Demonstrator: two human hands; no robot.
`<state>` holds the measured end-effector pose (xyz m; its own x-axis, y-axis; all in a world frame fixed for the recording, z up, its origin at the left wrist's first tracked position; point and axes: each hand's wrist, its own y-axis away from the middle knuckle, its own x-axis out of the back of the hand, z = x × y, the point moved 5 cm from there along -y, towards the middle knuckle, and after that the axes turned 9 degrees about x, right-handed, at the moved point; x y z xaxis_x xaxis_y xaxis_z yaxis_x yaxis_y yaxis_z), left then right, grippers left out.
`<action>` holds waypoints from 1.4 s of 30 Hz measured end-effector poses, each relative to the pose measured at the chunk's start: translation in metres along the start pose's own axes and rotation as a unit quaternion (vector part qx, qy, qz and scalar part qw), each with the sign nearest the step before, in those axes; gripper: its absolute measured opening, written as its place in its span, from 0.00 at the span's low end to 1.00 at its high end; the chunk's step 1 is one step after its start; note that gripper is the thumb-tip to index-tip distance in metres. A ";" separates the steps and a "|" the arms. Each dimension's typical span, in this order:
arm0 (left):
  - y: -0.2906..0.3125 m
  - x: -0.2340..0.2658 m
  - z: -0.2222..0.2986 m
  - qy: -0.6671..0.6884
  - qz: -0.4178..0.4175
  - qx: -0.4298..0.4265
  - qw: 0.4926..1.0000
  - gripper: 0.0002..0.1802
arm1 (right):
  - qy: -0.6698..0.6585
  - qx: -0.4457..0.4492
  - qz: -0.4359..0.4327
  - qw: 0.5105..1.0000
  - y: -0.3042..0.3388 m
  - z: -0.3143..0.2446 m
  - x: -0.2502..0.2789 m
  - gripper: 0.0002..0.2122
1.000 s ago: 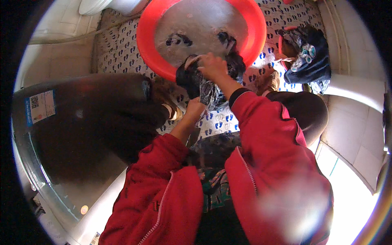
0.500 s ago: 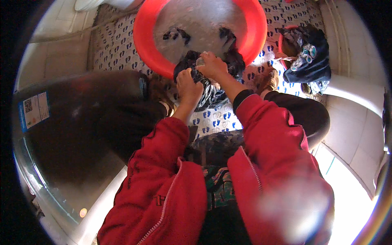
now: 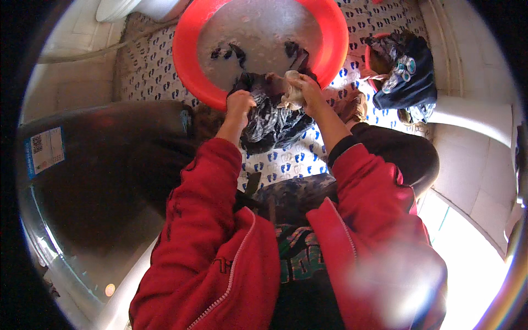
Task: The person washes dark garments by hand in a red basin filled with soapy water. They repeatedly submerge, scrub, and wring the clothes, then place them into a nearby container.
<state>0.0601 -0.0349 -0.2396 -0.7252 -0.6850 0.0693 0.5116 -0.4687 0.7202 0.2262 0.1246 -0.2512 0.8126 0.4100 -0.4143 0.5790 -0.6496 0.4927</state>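
A dark garment (image 3: 275,124), wet and crumpled, hangs over the near rim of a large red basin (image 3: 192,77). Part of it lies in the cloudy, sudsy water (image 3: 258,33), where dark folds break the surface. My left hand (image 3: 240,104) is closed on the garment's left edge. On the other side my right hand (image 3: 312,94) is closed around a bunched pale beige piece of cloth (image 3: 292,91); whether it belongs to the dark garment I cannot tell. Both hands are at the near rim, a little apart.
A smaller red tub (image 3: 371,60) heaped with dark clothes (image 3: 410,82) stands at the right, beside a white pipe (image 3: 473,118). A big dark glossy appliance (image 3: 99,165) fills the left. Footprint-patterned flooring (image 3: 291,162) lies below; a brown shoe (image 3: 357,107) is by the basin.
My hands have moved apart, the left one leftward and the right one rightward. The pale cloth now shows in my right hand, and the garment is spread between them.
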 end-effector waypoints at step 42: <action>0.121 0.002 -0.051 0.392 0.054 0.166 0.903 0.31 | 0.658 0.253 -0.146 0.694 0.023 0.016 -0.103 0.18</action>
<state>0.1442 -0.1210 -0.1878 -0.0641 -0.9623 -0.2645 0.2989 -0.2714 0.9149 0.1549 0.0576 -0.2098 0.2161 0.5851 0.7816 0.9048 -0.4209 0.0649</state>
